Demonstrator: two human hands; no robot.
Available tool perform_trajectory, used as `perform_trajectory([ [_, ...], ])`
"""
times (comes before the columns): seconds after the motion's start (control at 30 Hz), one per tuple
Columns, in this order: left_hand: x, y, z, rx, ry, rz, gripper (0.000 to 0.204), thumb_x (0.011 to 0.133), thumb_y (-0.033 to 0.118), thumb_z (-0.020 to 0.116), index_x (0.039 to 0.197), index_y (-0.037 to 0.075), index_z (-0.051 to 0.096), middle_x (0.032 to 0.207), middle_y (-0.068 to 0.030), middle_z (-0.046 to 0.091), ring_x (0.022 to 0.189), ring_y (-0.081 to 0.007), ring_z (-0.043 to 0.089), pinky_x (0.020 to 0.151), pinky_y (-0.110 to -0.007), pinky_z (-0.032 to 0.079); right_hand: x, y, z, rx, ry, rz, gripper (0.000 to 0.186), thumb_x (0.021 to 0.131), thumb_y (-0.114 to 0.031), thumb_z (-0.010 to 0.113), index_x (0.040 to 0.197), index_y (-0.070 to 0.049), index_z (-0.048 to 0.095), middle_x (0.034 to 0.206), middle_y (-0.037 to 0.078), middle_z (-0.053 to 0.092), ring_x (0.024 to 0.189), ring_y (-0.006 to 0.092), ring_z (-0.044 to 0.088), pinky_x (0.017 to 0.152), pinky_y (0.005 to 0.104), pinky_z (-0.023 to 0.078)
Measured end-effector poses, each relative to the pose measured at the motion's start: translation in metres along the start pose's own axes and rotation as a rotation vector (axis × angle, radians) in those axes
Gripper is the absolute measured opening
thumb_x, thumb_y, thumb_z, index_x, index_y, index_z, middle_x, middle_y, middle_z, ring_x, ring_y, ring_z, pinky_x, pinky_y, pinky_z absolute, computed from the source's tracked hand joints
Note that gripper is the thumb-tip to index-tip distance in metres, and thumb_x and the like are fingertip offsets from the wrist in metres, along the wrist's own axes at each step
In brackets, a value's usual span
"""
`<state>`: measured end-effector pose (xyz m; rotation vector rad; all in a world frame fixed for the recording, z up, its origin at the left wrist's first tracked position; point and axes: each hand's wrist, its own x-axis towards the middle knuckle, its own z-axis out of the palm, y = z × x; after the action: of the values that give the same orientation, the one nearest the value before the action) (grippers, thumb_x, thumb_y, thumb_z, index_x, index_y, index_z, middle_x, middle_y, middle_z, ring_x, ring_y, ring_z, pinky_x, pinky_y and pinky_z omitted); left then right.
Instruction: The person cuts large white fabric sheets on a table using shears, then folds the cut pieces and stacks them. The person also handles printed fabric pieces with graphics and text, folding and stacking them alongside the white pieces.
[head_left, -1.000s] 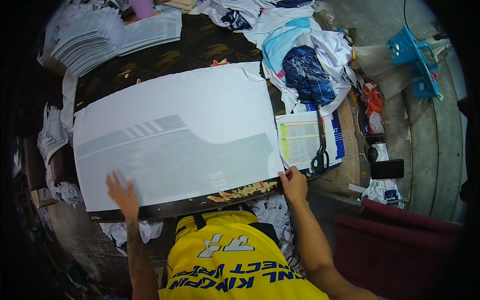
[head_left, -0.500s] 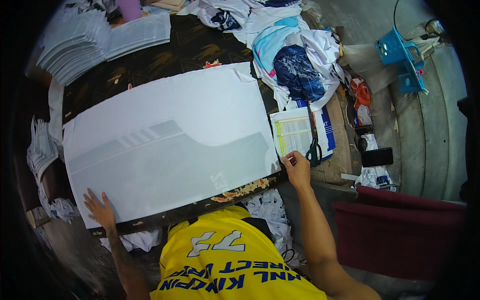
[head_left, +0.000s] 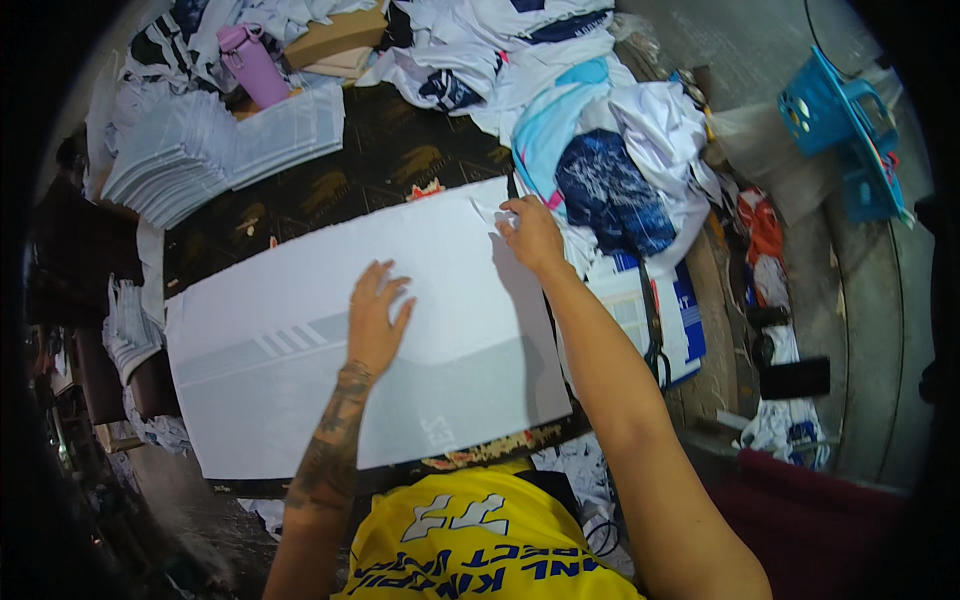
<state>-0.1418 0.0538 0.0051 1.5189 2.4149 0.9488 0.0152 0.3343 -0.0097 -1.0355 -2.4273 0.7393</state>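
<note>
A large white sheet (head_left: 260, 390), with a grey printed shape and stripes showing on it, lies on the dark worktable (head_left: 380, 150). My left hand (head_left: 378, 320) is over the middle of the sheet, open, fingers spread and slightly bent. My right hand (head_left: 530, 232) is at the sheet's far right corner, where the edge is slightly folded; its thumb and fingers are bent but apart, touching or just over that corner. Papers (head_left: 618, 320) and black-handled scissors (head_left: 656, 355) lie right of the sheet, partly behind my right forearm.
Stacked pattern pieces (head_left: 175, 160), a purple bottle (head_left: 252, 65) and a cardboard box (head_left: 335, 37) are at the back. A pile of white and blue garments (head_left: 620, 180) fills the back right. A blue basket (head_left: 820, 110) and a black phone-like object (head_left: 795, 378) are farther right.
My left hand has moved from the sheet's near left up to its middle. My right hand has left the near right corner and reached up to the far right corner.
</note>
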Motion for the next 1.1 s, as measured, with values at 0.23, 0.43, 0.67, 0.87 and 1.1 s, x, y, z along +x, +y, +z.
perform_trajectory([
  [0.23,-0.007,0.003,-0.004,-0.312,-0.079,-0.491,0.033,0.104,0.024,0.069,0.132,0.006,0.069,0.145,-0.0128,0.063,0.131,-0.0305,0.061,0.105,-0.045,0.052,-0.012,-0.034,-0.008,-0.139,0.054,-0.242,0.015,0.087,-0.008,0.078,0.101,-0.009,0.072,0.110,0.015,0.064,0.105,0.0376,0.061,0.092,0.0490,0.051],
  [0.43,-0.065,0.000,-0.037,-1.493,0.103,-1.150,0.067,0.109,0.050,0.054,0.155,0.001,0.047,0.145,-0.0189,0.062,0.130,-0.0315,0.064,0.108,-0.044,0.053,-0.207,-0.142,-0.058,0.469,-0.701,-0.176,0.015,0.090,-0.011,0.070,0.105,-0.009,0.070,0.109,0.010,0.071,0.102,0.0339,0.070,0.086,0.0478,0.057],
  [0.67,-0.172,0.006,-0.071,-1.131,0.253,-1.313,0.060,0.097,0.010,0.075,0.149,-0.005,0.049,0.137,-0.0194,0.064,0.127,-0.0313,0.065,0.107,-0.046,0.057,-0.265,-0.159,-0.065,0.728,-1.105,-0.002,0.015,0.095,-0.019,0.074,0.100,-0.005,0.068,0.098,0.017,0.075,0.092,0.0405,0.071,0.080,0.0481,0.054],
  [0.87,-0.231,-0.006,-0.079,-1.126,0.289,-1.276,0.046,0.098,0.016,0.074,0.136,-0.005,0.059,0.124,-0.0187,0.072,0.110,-0.0326,0.074,0.098,-0.048,0.062,-0.294,-0.174,-0.065,0.730,-1.103,-0.035,0.017,0.096,-0.021,0.072,0.100,-0.005,0.068,0.099,0.017,0.075,0.096,0.0405,0.071,0.083,0.0491,0.053],
  [1.1,-0.240,-0.018,-0.079,-1.131,0.308,-1.238,0.050,0.100,0.015,0.072,0.142,-0.005,0.054,0.130,-0.0179,0.068,0.118,-0.0297,0.070,0.103,-0.042,0.059,-0.312,-0.182,-0.066,0.735,-1.001,-0.077,0.016,0.097,-0.020,0.071,0.102,-0.004,0.069,0.097,0.018,0.074,0.096,0.0404,0.071,0.084,0.0496,0.053],
])
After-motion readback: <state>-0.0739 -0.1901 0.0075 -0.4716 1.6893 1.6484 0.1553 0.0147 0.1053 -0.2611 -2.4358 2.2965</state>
